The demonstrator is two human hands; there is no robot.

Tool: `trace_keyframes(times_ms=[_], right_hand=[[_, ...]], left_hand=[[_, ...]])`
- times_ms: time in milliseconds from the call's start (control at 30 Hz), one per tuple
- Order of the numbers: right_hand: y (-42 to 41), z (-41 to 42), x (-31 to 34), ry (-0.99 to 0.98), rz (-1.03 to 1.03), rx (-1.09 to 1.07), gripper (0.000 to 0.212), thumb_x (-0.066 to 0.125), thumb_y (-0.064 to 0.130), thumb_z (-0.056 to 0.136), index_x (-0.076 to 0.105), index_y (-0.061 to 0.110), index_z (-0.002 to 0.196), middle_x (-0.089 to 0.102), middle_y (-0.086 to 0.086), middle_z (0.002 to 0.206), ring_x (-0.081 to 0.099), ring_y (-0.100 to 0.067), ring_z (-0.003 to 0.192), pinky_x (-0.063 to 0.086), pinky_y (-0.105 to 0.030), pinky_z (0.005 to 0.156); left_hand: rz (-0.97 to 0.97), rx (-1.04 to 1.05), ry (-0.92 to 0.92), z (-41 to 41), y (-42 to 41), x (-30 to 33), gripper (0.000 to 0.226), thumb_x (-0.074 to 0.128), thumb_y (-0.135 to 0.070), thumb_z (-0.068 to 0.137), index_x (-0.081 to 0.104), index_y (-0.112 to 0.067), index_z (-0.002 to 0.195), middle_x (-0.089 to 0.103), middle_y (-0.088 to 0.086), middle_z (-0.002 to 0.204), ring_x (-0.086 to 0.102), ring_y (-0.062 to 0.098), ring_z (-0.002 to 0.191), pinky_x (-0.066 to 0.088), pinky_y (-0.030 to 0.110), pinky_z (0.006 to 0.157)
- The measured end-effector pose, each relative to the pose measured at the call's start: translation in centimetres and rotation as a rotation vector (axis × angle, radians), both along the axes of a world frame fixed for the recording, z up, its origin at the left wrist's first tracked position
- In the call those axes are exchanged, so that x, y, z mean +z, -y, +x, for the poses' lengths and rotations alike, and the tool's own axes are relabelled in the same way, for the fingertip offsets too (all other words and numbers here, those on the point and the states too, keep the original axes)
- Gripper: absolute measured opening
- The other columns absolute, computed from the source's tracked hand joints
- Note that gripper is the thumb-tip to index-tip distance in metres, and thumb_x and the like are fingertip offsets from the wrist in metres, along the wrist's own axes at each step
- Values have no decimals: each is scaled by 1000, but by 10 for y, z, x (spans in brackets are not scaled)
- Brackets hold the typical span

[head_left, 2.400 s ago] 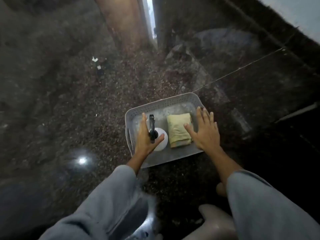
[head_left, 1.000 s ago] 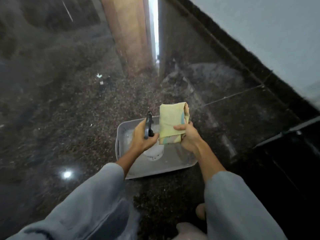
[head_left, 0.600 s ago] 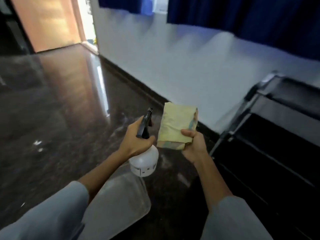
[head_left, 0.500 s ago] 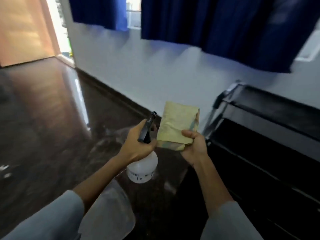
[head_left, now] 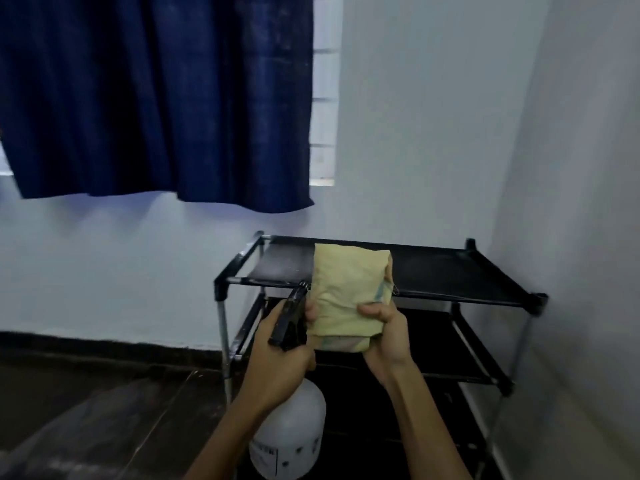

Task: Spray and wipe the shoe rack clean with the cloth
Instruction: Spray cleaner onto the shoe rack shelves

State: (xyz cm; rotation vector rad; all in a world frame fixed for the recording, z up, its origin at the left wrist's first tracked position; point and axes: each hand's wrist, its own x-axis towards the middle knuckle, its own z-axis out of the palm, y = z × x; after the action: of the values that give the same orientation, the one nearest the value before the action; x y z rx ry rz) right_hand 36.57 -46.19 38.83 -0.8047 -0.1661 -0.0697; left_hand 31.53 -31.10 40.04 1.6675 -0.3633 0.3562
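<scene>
A black shoe rack point(head_left: 450, 268) with several fabric shelves on metal poles stands in the room's corner, straight ahead of me. My left hand point(head_left: 277, 358) grips the black trigger head of a white spray bottle point(head_left: 291, 434), its nozzle pointing toward the rack's top shelf. My right hand point(head_left: 388, 336) holds a folded yellow cloth point(head_left: 346, 292) upright in front of the top shelf, hiding part of it. A pale misty patch shows on the left part of the top shelf.
A dark blue curtain point(head_left: 156, 98) hangs over a window above and left of the rack. White walls meet at the corner on the right. Dark polished floor point(head_left: 86, 410) lies to the left, with a black skirting along the wall.
I lifted the bottle and cloth out of the grey tray on the floor, and my view swung up and right. The shoe rack is now straight in front of both hands.
</scene>
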Motion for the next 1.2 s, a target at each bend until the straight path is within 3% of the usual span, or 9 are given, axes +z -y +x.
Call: trace_keyframes(times_ms=[100,167,267,533,633,800,933,1067,1200], right_hand=[[14,5,-3,-22,76,-109,83,64,8,50,50,6,132,57,-22,129,51,-47,118,39,-59,102],[20,8,-7,-58,131,-142,84,64,10,47,51,3,130,58,-22,127,52,-46,115,41,-55,101],[26,13,-17,-77,171,-158,81,54,11,48,52,0,128,62,-17,114,57,-36,101,47,-42,86],[32,27,-32,-60,181,-227,86,53,13,49,51,15,135,56,-17,130,52,-38,115,40,-49,98],[36,31,-36,-92,177,-253,97,58,18,43,46,10,139,52,-18,135,49,-39,117,40,-47,96],[42,36,-43,-97,185,-241,90,53,14,47,48,7,137,58,-15,124,53,-35,111,42,-43,92],[42,31,-41,-114,158,-251,97,57,19,41,47,3,136,57,-17,121,53,-34,106,46,-39,84],[38,26,-38,-132,101,-268,99,64,23,41,46,3,136,52,-20,120,52,-33,98,44,-37,76],[39,24,-39,-95,131,-276,97,62,22,42,47,9,137,52,-21,133,51,-41,111,43,-43,87]], left_hand=[[-80,-22,-18,4,26,3,23,61,15,67,64,-3,81,62,-4,64,58,4,60,45,15,52],[-129,-26,-8,7,37,2,1,65,-1,77,65,-1,78,63,-3,62,60,6,61,47,16,56],[-94,-41,16,10,46,3,35,58,-30,81,59,2,66,55,4,56,52,11,53,42,20,51],[38,-53,-60,18,53,8,62,56,-57,70,52,5,60,50,13,55,47,21,51,38,29,49],[28,-44,-101,18,52,8,54,60,-46,82,57,4,62,56,11,57,53,20,53,42,30,52],[-34,-140,-295,18,55,8,31,51,-18,92,62,-1,69,61,9,66,61,17,63,51,31,48],[4,-116,-255,19,62,8,35,53,-15,91,51,-4,58,46,11,56,45,17,49,34,27,44],[-20,-172,-270,17,69,9,33,56,-18,91,56,-2,62,52,12,56,49,20,47,35,23,38],[-8,-200,-269,16,72,10,34,58,-20,90,54,-6,59,50,9,57,47,22,53,34,23,36]])
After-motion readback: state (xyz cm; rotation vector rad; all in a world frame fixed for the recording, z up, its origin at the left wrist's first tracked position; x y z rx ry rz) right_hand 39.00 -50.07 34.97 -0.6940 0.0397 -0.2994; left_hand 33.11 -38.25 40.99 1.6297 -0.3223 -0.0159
